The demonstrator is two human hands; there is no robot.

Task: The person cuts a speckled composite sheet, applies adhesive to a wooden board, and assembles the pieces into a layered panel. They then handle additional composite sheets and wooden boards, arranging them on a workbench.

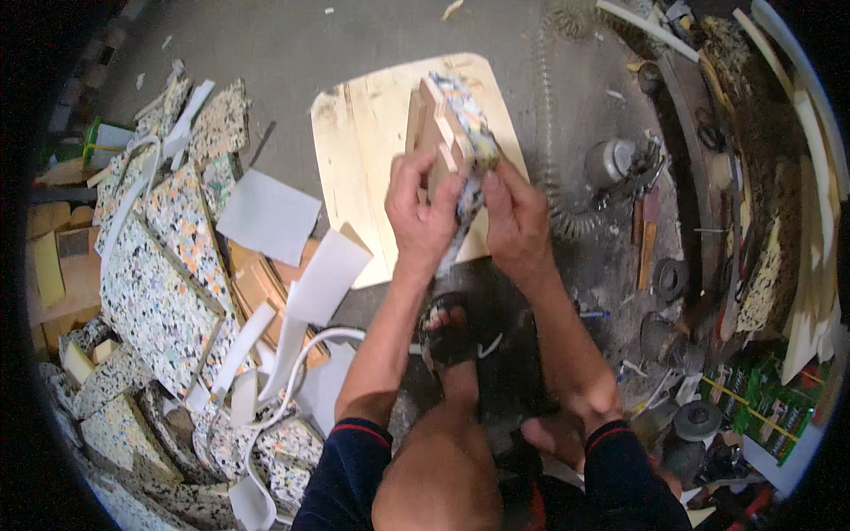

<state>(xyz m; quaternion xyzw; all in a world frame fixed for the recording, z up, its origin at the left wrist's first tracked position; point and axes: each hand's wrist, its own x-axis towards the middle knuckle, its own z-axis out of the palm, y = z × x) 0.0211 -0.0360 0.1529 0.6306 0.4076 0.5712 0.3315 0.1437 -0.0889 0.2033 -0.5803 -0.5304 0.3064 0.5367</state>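
Both my hands grip a brown board with stepped edges, faced on its right side with speckled multicoloured foam. It is held tilted, edge-on to me. My left hand closes on the lower left of the board, its thumb near the edge. Against the foam side, lower right, my right hand presses with its thumb. A strip of foam hangs down blurred between the two hands. Below the held piece a pale wooden panel with rounded corners lies flat.
Speckled foam offcuts heap up on the left, with white sheets and brown boards beside them. To the right are a spray gun with a metal cup, a coiled clear hose, a tape roll and long foam strips.
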